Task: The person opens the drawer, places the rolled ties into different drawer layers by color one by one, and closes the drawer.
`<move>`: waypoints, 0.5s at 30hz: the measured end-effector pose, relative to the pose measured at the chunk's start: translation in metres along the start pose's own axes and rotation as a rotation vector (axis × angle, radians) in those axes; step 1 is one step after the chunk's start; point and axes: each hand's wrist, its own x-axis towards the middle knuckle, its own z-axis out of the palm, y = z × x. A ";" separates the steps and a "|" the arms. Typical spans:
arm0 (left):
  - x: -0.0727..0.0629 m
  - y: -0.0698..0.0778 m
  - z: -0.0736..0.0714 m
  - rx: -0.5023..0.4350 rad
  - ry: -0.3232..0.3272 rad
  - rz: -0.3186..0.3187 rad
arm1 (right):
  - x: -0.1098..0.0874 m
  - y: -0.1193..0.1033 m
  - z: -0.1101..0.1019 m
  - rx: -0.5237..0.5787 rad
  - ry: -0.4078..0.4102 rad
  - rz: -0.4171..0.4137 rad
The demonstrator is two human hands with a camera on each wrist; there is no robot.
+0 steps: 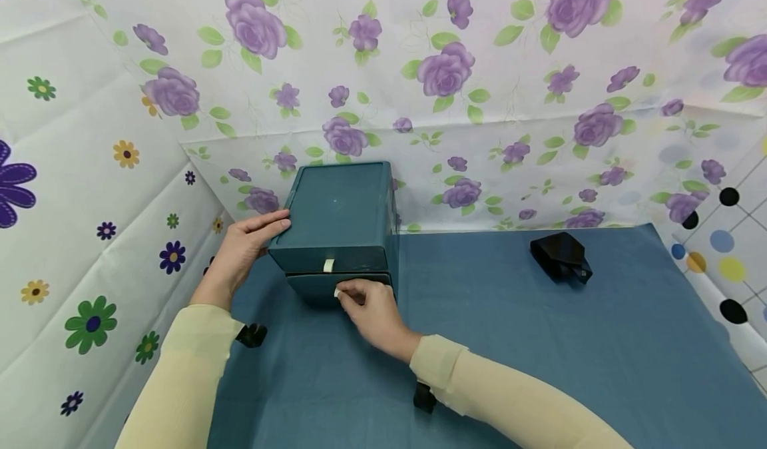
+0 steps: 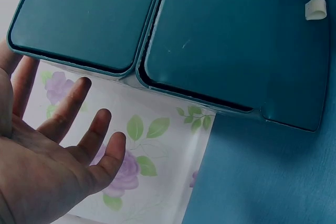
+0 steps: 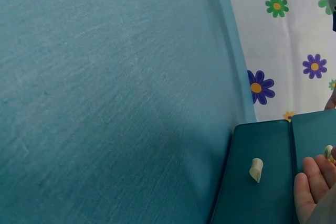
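A teal two-drawer box (image 1: 338, 206) stands against the back wall, its drawer fronts facing me. On its top left edge rests my left hand (image 1: 240, 246); in the left wrist view that hand (image 2: 68, 150) has its fingers spread and loosely extended beside the box. My right hand (image 1: 374, 312) pinches the small pale pull tab (image 1: 337, 293) of the lower drawer between thumb and index finger. Above it, the upper drawer's pale tab (image 1: 328, 265) hangs free. In the right wrist view, my right hand (image 3: 315, 187) is partly cut off at the edge.
A black folded object (image 1: 561, 257) lies on the blue tablecloth (image 1: 509, 329) to the right. Behind the box rises a wall sheet (image 1: 509, 102) with purple flowers. Another flowered sheet (image 1: 90, 236) stands close on the left. Black pieces show beneath both sleeves.
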 end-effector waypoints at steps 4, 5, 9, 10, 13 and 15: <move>0.000 0.000 0.000 0.000 0.000 0.001 | 0.003 0.000 -0.001 0.012 0.010 -0.007; 0.000 0.000 0.000 0.001 0.000 0.001 | 0.004 0.000 -0.001 0.015 0.012 -0.006; 0.000 0.000 0.000 0.001 0.003 0.001 | 0.005 0.001 -0.001 0.022 0.013 0.004; 0.000 0.000 0.000 -0.001 0.004 0.000 | 0.005 0.001 -0.001 0.023 0.013 0.005; 0.000 0.000 0.000 0.002 0.005 -0.002 | 0.006 0.002 -0.001 0.016 0.013 0.007; 0.000 -0.001 0.000 0.003 0.005 -0.002 | 0.006 0.003 0.000 0.016 0.012 0.008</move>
